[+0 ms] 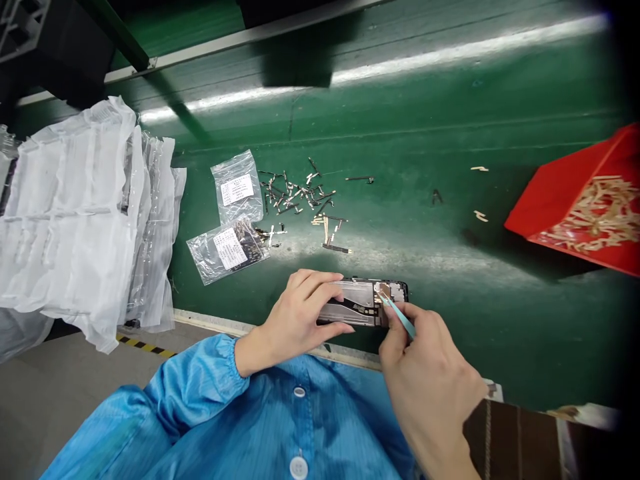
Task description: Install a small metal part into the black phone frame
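An opened phone housing (357,293) lies lengthwise near the front edge of the green bench. My left hand (303,307) grips its left part, thumb along the near side and fingers over the far side. A black flex cable (353,307) runs along the inside of the housing. Closed around light-blue tweezers (405,322), my right hand (425,353) holds their tips against the right end of the housing, by a small brownish piece (384,292). Whether the tips pinch that piece I cannot tell.
Small flex cables (295,193) lie scattered beyond the phone. Two labelled clear bags (237,190) are beside them on the left. White packing trays (75,200) are stacked far left. A red bin (555,190) of pale strips stands at right.
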Demonstrator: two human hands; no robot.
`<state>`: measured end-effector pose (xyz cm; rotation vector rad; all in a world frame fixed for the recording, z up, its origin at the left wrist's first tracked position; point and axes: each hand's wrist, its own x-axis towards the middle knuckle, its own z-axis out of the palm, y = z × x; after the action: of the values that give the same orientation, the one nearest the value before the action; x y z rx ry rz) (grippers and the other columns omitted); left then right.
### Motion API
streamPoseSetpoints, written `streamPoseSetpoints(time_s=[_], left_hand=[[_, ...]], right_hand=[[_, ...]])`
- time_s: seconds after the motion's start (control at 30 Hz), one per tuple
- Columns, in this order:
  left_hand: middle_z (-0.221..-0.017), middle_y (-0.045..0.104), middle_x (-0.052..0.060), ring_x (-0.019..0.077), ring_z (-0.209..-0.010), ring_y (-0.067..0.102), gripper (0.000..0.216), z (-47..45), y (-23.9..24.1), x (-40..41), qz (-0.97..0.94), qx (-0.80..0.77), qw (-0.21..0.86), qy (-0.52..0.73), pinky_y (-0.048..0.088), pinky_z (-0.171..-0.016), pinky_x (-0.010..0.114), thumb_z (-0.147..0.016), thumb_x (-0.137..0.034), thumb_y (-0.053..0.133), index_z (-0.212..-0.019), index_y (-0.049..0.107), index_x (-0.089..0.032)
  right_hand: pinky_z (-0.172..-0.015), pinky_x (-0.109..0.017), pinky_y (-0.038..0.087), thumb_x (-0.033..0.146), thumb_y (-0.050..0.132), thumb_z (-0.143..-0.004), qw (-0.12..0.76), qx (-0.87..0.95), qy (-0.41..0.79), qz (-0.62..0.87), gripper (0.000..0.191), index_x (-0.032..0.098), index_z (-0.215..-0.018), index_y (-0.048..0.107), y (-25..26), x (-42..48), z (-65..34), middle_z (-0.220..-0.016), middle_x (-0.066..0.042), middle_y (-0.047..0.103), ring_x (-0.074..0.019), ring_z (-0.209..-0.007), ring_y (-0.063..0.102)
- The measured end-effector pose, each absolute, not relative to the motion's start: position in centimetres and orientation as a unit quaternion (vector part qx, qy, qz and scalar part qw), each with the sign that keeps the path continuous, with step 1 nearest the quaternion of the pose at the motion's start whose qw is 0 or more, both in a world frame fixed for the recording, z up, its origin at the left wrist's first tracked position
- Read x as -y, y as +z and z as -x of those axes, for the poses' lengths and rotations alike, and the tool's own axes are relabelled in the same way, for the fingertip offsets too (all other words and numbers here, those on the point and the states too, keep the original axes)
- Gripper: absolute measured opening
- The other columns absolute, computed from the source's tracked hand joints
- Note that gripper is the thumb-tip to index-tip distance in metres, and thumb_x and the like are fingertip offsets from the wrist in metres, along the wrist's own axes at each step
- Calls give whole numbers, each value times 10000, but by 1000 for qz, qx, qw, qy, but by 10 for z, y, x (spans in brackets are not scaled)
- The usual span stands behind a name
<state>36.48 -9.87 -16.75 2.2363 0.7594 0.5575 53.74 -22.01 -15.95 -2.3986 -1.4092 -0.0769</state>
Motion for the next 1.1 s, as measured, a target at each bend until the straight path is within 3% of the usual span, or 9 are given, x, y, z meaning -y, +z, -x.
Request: streamPoseSetpoints(time_s=[0.23, 0.33, 0.43, 0.53, 0.73, 0.93, 1.1], left_hand=[[-1359, 730, 150, 308, -1219, 649, 489, -366, -167, 98, -858, -293, 350, 236, 576, -1008, 476, -880, -501, 898, -1129, 606, -198], [-1326, 743, 154, 311, -1210, 666, 464, -368, -167, 99, -859, -285, 344, 252, 576, -999, 479, -916, -534, 853, -1113, 599, -199], [-1317, 747, 154, 312, -1198, 679, 458, -368, -169, 99, -861, -283, 337, 256, 570, -1008, 488, -913, -523, 861, -1098, 597, -198], [-1347, 739, 160, 322, -1213, 679, 487, -364, -171, 94, -868, -274, 342, 235, 565, -1031, 500, -870, -515, 903, -1091, 606, -197], [-1380, 732, 147, 324, -1300, 671, 565, -352, -164, 73, -879, -225, 385, 171, 504, -1181, 543, -840, -492, 935, -1202, 618, -195], [-1409, 716, 158, 336, -1331, 652, 655, -349, -162, 70, -883, -217, 387, 153, 482, -1231, 555, -835, -450, 949, -1318, 598, -179], [-1407, 709, 171, 333, -1324, 645, 620, -349, -166, 71, -883, -209, 385, 168, 487, -1223, 551, -865, -450, 923, -1315, 597, -175]], right_hand=[[-512, -304, 341, 538, 506, -1139, 282, 443, 99, 845, 442, 184, -1030, 747, -166, 221, -551, -690, -45, 689, -178, -484, 535], [-545, -304, 402, 569, 510, -1135, 308, 433, 109, 840, 457, 182, -1084, 748, -165, 216, -555, -761, -58, 721, -189, -538, 595], [-624, -279, 467, 463, 579, -1134, 318, 507, 105, 794, 313, 192, -1128, 738, -161, 210, -561, -883, -42, 753, -170, -641, 666], [-629, -244, 451, 295, 591, -1141, 289, 630, 60, 718, 171, 203, -1171, 732, -159, 203, -577, -894, 4, 732, -127, -684, 674], [-603, -223, 420, 146, 506, -1158, 221, 806, 17, 549, 225, 176, -1252, 709, -161, 191, -621, -800, 43, 624, -76, -650, 624], [-644, -305, 420, 2, 457, -1112, 146, 878, -32, 455, 328, 99, -1367, 638, -149, 184, -631, -812, 3, 637, -150, -678, 584], [-658, -348, 429, -25, 414, -1092, 117, 909, -58, 396, 340, 80, -1317, 647, -135, 172, -631, -847, -36, 674, -192, -743, 600]])
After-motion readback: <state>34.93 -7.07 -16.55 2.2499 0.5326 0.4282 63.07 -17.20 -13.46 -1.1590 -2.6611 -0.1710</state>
